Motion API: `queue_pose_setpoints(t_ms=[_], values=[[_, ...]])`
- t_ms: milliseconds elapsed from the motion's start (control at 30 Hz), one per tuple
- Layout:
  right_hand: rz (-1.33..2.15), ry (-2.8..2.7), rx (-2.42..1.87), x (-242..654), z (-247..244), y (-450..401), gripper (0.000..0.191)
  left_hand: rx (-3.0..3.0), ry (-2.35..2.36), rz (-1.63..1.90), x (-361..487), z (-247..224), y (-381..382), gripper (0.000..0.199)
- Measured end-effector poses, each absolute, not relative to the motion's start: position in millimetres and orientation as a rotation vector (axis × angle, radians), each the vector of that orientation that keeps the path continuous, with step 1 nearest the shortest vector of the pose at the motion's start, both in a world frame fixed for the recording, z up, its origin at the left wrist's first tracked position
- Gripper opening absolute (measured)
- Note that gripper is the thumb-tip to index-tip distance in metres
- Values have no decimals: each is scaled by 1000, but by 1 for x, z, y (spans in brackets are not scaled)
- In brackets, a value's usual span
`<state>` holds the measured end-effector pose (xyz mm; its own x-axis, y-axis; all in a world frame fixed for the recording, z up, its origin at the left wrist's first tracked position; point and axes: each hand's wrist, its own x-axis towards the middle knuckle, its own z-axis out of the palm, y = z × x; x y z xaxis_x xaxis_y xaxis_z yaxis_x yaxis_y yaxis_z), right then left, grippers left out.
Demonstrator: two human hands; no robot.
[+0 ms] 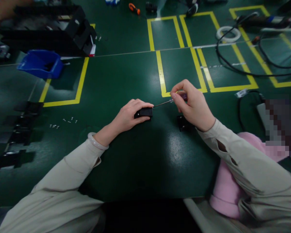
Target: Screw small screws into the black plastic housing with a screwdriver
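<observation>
My left hand point(132, 115) grips a small black block point(145, 112) on the green table, with thumb and fingers on opposite sides of it. In my right hand point(190, 103) is a screwdriver point(163, 104), its handle mostly covered by the fingers. The thin shaft points left, and its tip meets the block's right end. Just below my right hand lies another small black part point(181, 123), partly hidden by the hand and sleeve. Several small screws point(54, 126) are scattered on the table to the left of my left hand.
A blue bin point(42, 64) sits at the left, before a black rack point(46, 30). Black parts point(20, 129) line the left side. An orange screwdriver point(134, 8) lies at the back. Cables point(229, 61) and a white tape roll point(228, 34) are at right. Pink sleeves of another person show at right.
</observation>
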<state>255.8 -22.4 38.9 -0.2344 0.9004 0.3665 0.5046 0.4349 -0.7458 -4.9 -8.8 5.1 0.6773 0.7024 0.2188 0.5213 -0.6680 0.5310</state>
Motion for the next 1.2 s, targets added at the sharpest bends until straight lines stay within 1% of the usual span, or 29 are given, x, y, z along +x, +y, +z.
queue_pose_setpoints(t_ms=[167, 267, 333, 533, 700, 900, 1000, 1133, 1200], values=[[620, -1886, -1170, 255, 40, -23, 8, 2471, 948, 572, -5, 5, -8, 40], [610, -1890, -1186, 254, 39, -22, 19, 2486, 939, 588, -6, 5, -9, 40], [607, -1894, -1189, 254, 39, -22, 23, 2489, 947, 586, -6, 4, -9, 41], [627, -1870, -1151, 254, 39, -22, 13, 2497, 952, 574, -6, 4, -9, 42], [599, -1893, -1182, 254, 40, -22, 22, 2502, 955, 570, -6, 4, -9, 41], [631, -1881, -1163, 254, 39, -23, 11, 2471, 933, 585, -7, 5, -9, 37], [631, -1875, -1160, 254, 39, -23, 14, 2474, 904, 602, -6, 5, -8, 33], [615, -1881, -1164, 254, 38, -22, 24, 2468, 905, 600, -6, 6, -8, 32], [617, -1881, -1166, 254, 37, -22, 24, 2461, 908, 596, -6, 6, -8, 32]])
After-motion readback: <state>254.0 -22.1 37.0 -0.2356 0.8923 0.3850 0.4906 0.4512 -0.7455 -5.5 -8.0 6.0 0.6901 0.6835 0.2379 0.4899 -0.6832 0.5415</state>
